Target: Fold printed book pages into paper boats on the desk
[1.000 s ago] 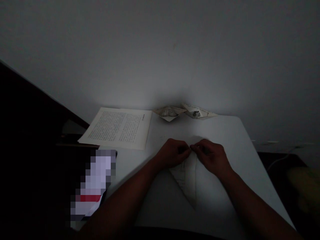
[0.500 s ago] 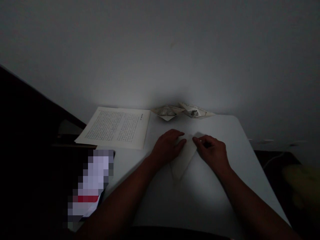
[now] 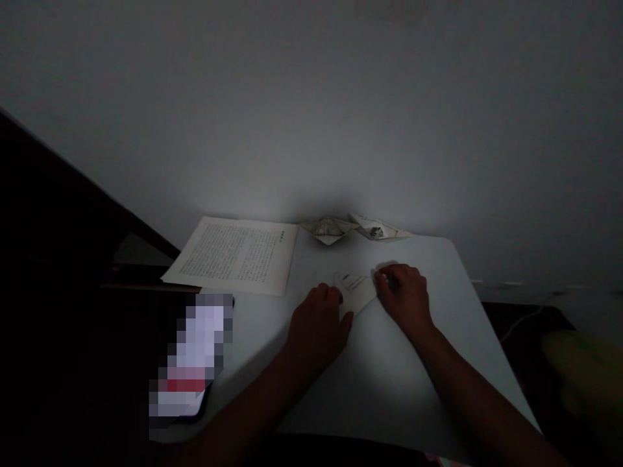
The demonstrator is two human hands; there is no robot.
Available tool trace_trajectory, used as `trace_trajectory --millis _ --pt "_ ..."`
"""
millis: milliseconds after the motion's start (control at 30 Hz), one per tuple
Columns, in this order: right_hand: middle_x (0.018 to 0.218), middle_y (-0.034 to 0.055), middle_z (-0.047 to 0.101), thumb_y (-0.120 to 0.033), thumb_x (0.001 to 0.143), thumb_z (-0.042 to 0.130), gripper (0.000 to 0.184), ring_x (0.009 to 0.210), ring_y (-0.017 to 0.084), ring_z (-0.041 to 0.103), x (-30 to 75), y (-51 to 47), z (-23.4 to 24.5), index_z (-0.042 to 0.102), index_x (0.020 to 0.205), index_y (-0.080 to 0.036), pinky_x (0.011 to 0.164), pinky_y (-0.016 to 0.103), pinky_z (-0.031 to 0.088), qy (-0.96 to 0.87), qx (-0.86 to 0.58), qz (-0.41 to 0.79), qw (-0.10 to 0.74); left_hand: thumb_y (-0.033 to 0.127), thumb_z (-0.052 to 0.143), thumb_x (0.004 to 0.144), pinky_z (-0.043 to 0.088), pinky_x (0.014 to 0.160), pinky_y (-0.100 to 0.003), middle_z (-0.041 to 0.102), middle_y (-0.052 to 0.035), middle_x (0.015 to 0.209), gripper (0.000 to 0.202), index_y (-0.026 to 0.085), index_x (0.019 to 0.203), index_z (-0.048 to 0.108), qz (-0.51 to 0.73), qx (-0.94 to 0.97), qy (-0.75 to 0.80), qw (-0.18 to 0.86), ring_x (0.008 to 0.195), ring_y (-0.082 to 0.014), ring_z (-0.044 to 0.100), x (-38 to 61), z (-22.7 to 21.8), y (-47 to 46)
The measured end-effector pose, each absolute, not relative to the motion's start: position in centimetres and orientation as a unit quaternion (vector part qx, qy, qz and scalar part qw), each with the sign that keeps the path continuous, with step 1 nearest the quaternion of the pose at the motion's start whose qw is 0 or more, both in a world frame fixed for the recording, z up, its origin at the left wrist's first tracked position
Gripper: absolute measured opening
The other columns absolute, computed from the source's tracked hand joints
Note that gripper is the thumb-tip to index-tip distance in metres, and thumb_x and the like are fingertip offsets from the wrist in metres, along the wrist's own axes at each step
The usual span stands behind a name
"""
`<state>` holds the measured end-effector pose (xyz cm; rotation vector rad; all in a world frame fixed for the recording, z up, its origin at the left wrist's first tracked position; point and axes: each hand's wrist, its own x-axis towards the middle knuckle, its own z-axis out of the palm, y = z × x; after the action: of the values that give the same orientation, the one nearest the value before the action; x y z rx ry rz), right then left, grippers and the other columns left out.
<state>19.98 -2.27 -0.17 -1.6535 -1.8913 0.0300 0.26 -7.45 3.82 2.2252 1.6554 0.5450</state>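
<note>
A small folded piece of paper [image 3: 357,292] lies on the white table [image 3: 389,376] between my two hands. My left hand [image 3: 318,324] rests on the table with its fingers curled, touching the paper's left lower edge. My right hand [image 3: 403,295] has its fingers pinched on the paper's right corner. The room is dim, and the fingertips are hard to make out.
An open book or printed sheets [image 3: 238,254] lie at the table's back left. Two folded paper boats [image 3: 331,228] [image 3: 378,228] stand against the wall. A blurred-out object [image 3: 195,353] sits at the left edge. Dark furniture is on the left.
The long folded triangle has become a much smaller folded shape. My left hand has drawn back towards me and left. The right hand stays at the paper's right corner.
</note>
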Motion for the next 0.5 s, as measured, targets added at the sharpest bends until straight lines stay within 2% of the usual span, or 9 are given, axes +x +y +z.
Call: trace_trajectory --millis 67,167,233,300,400,500 --pt "0.1 0.0097 0.066 -0.037 0.085 0.054 0.025 0.095 0.024 0.057 19.7 -2.6 -0.1 0.066 0.093 -0.017 0.086 0.041 0.043 -0.758 -0.575 0.029 0.305 0.021 0.06 0.079 0.049 0.08 -0.036 0.057 -0.007 0.095 0.015 0.016 0.093 0.055 0.173 0.787 0.573 0.152 0.089 -0.0213 0.053 -0.1 3.2 -9.1" --pt "0.108 0.0125 0.064 -0.038 0.086 0.053 0.031 0.105 0.026 0.056 18.9 -4.0 -0.1 0.064 0.104 -0.016 0.091 0.043 0.044 -0.81 -0.516 0.034 0.277 0.008 0.05 0.083 0.048 0.081 -0.037 0.058 -0.0072 0.093 0.013 0.015 0.089 0.058 0.178 0.798 0.568 0.099 0.088 -0.0206 0.052 -0.9 1.7 -10.2" --pt "0.123 0.0163 0.057 -0.037 0.089 0.048 0.041 0.116 0.028 0.05 18.4 -5.5 -0.2 0.056 0.121 -0.013 0.097 0.046 0.042 -0.834 -0.499 0.03 0.234 0.006 0.047 0.084 0.049 0.081 -0.037 0.059 -0.0083 0.096 0.016 0.014 0.089 0.06 0.196 0.799 0.565 0.06 0.09 -0.0214 0.052 -1.6 0.9 -10.2" --pt "0.141 0.0185 0.042 -0.036 0.092 0.044 0.051 0.13 0.029 0.037 17.8 -7.0 -0.3 0.042 0.136 -0.011 0.102 0.047 0.037 -0.845 -0.499 0.019 0.189 0.005 0.046 0.084 0.049 0.081 -0.038 0.06 -0.0089 0.098 0.019 0.013 0.091 0.061 0.199 0.807 0.555 0.037 0.09 -0.0216 0.053 -2.1 0.5 -10.2" --pt "0.15 0.0171 0.027 -0.04 0.092 0.044 0.055 0.138 0.031 0.025 16.8 -9.0 -0.5 0.036 0.14 -0.016 0.107 0.05 0.03 -0.852 -0.504 0.008 0.14 0.008 0.044 0.084 0.048 0.089 -0.043 0.059 -0.013 0.108 0.025 0.01 0.105 0.059 0.185 0.816 0.548 0.001 0.101 -0.0245 0.054 -2.1 0.3 -11.1" --pt "0.149 0.0184 0.028 -0.035 0.093 0.041 0.052 0.139 0.03 0.021 16.0 -10.3 -0.5 0.036 0.14 -0.014 0.109 0.05 0.027 -0.84 -0.527 -0.002 0.129 0.017 0.046 0.086 0.046 0.093 -0.049 0.053 -0.0188 0.123 0.035 0.008 0.119 0.053 0.167 0.82 0.546 -0.033 0.116 -0.0308 0.049 -1.5 0.4 -12.6"
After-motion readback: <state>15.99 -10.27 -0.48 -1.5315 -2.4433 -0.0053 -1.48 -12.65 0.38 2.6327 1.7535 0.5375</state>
